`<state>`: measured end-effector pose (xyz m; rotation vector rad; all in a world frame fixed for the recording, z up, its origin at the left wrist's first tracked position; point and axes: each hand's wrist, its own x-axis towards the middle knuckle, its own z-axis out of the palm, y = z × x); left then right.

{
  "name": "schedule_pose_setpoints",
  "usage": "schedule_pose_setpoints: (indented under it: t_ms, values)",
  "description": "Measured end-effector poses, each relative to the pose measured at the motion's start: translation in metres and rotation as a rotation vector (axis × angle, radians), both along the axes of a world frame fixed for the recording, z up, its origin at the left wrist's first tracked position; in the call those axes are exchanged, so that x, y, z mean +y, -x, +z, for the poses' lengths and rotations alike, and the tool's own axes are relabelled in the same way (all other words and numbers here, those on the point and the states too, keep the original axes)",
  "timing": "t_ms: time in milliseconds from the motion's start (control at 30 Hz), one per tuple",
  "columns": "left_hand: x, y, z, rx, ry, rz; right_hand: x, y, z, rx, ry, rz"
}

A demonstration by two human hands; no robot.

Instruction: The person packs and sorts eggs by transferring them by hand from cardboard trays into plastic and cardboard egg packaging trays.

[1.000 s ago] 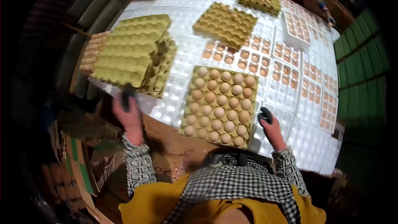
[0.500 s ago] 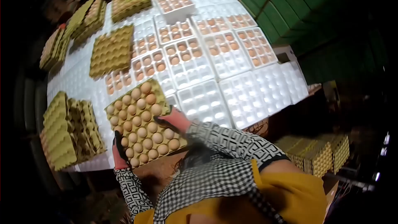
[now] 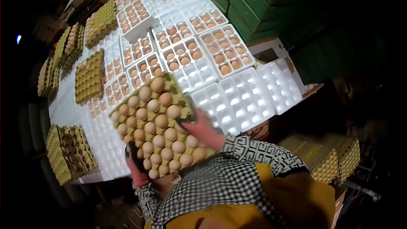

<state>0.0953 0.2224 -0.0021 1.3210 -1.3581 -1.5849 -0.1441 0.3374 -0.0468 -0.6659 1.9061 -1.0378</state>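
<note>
Your left hand clasps the lower-left edge of the pulp tray, fingers narrowed on it, while your right hand grips its right edge; the tray, loaded with eggs, sits between your fingers, left of the picture's centre

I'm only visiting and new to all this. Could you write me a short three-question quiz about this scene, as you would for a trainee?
1. Multiple choice: what do the left hand and right hand hold between them?
A) A white moulded tray
B) A yellowish, square pulp tray of tan, rounded eggs
C) A green box
2. True or false: the black-and-white patterned fabric sleeves cover both forearms.
3. Fill in: the stacked green, box-shaped containers stand in the upper ____ part of the picture.

Key: 1. B; 2. True; 3. right.
</note>
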Motion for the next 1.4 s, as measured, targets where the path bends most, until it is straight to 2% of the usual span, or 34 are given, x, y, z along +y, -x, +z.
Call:
schedule_pose_setpoints:
  t_ms: [33, 133, 167, 200, 267, 300, 333, 367, 400, 467, 533, 567, 600, 667, 700, 733, 767, 800, 833, 867, 900, 933, 967, 1033, 1067, 1100, 1133, 1200, 1267, 1300, 1333, 1400]
  values:
    - [0.002, 0.018, -0.015, -0.049, -0.052, 0.016, 0.012, 0.021, -0.009, 0.025, 0.005, -0.036]
    - [0.012, 0.065, -0.056, 0.058, -0.244, 0.099, 0.032, 0.072, -0.025, 0.077, 0.012, -0.087]
    - [0.010, 0.064, -0.080, -0.043, -0.143, 0.065, 0.037, 0.084, -0.049, -0.009, 0.092, -0.062]
    - [0.010, 0.067, -0.077, -0.190, -0.165, 0.060, 0.038, 0.095, -0.073, -0.092, 0.171, -0.048]
    - [0.004, 0.050, -0.098, -0.302, -0.127, 0.023, 0.046, 0.108, -0.062, 0.087, 0.090, 0.088]
    - [0.009, 0.044, -0.093, -0.476, 0.048, 0.023, 0.041, 0.125, -0.038, 0.058, -0.095, 0.234]
    - [0.009, 0.046, -0.085, -0.642, 0.228, 0.014, 0.038, 0.134, -0.039, 0.284, -0.075, 0.296]
    - [0.006, 0.052, -0.077, -0.804, 0.412, -0.002, 0.024, 0.141, -0.028, 0.414, 0.001, 0.244]
    - [0.001, 0.069, -0.052, -0.781, 0.505, -0.029, 0.007, 0.147, -0.011, 0.536, 0.071, 0.185]
    - [-0.034, 0.120, -0.011, -0.794, 0.813, -0.364, -0.054, 0.150, 0.020, 0.641, -0.020, 0.329]
    - [-0.063, 0.161, -0.004, -0.783, 1.031, -0.667, -0.091, 0.145, -0.003, 0.888, -0.096, 0.539]
    - [-0.075, 0.175, -0.012, -0.874, 1.123, -0.732, -0.098, 0.150, -0.004, 0.901, -0.085, 0.587]
    - [-0.088, 0.181, -0.018, -0.857, 1.011, -0.860, -0.099, 0.165, -0.013, 0.838, -0.016, 0.595]
    - [-0.111, 0.193, -0.006, -0.834, 0.795, -1.055, -0.072, 0.179, 0.011, 0.361, 0.178, 0.324]
    - [-0.117, 0.191, -0.009, -0.766, 0.847, -1.029, -0.065, 0.193, -0.004, -0.325, 0.341, 0.170]
    - [-0.120, 0.183, -0.013, -0.701, 0.886, -1.000, -0.055, 0.191, 0.020, -0.757, 0.447, -0.068]
    - [-0.120, 0.172, -0.018, -0.642, 0.917, -0.975, -0.057, 0.192, 0.019, -0.673, 0.448, -0.002]
    - [-0.117, 0.163, -0.017, -0.348, 0.644, -0.784, -0.062, 0.193, 0.016, -0.595, 0.454, 0.061]
    - [-0.125, 0.151, -0.023, -0.128, 0.412, -0.621, -0.081, 0.177, 0.024, -0.191, 0.288, 0.191]
    - [-0.135, 0.141, -0.029, 0.084, 0.183, -0.460, -0.092, 0.153, 0.031, 0.368, 0.057, 0.275]
    - [-0.130, 0.143, -0.013, 0.528, -0.171, -0.274, -0.108, 0.127, 0.026, 0.643, -0.060, 0.437]
    - [-0.132, 0.143, -0.011, 0.650, -0.153, -0.258, -0.120, 0.113, 0.019, 0.920, -0.185, 0.608]
    - [-0.139, 0.141, -0.016, 0.458, 0.038, -0.384, -0.127, 0.118, 0.019, 0.885, -0.192, 0.655]
    - [-0.149, 0.153, 0.000, 0.069, -0.100, -0.571, -0.139, 0.127, 0.023, 0.809, -0.210, 0.750]
    - [-0.135, 0.167, 0.011, -0.211, 0.062, -0.746, -0.126, 0.141, 0.023, 0.591, -0.108, 0.556]
    - [-0.120, 0.179, 0.005, -0.421, 0.453, -0.886, -0.109, 0.158, 0.029, 0.066, 0.102, 0.343]
    - [-0.109, 0.192, 0.000, -0.623, 0.860, -0.989, -0.088, 0.169, 0.034, -0.298, 0.358, 0.103]
    - [-0.091, 0.216, -0.016, -0.840, 1.025, -1.207, -0.055, 0.191, 0.058, -0.410, 0.222, 0.028]
    - [-0.092, 0.224, -0.035, -0.761, 1.115, -1.244, -0.041, 0.197, 0.044, -0.279, 0.084, 0.184]
    - [-0.097, 0.224, -0.031, -0.742, 1.115, -1.275, -0.045, 0.173, 0.048, 0.201, 0.095, 0.339]
    - [-0.101, 0.220, -0.025, -0.724, 1.105, -1.306, -0.047, 0.160, 0.041, 0.820, -0.004, 0.514]
    - [-0.122, 0.201, -0.008, -0.490, 0.616, -1.123, -0.063, 0.138, 0.028, 1.247, -0.175, 0.716]
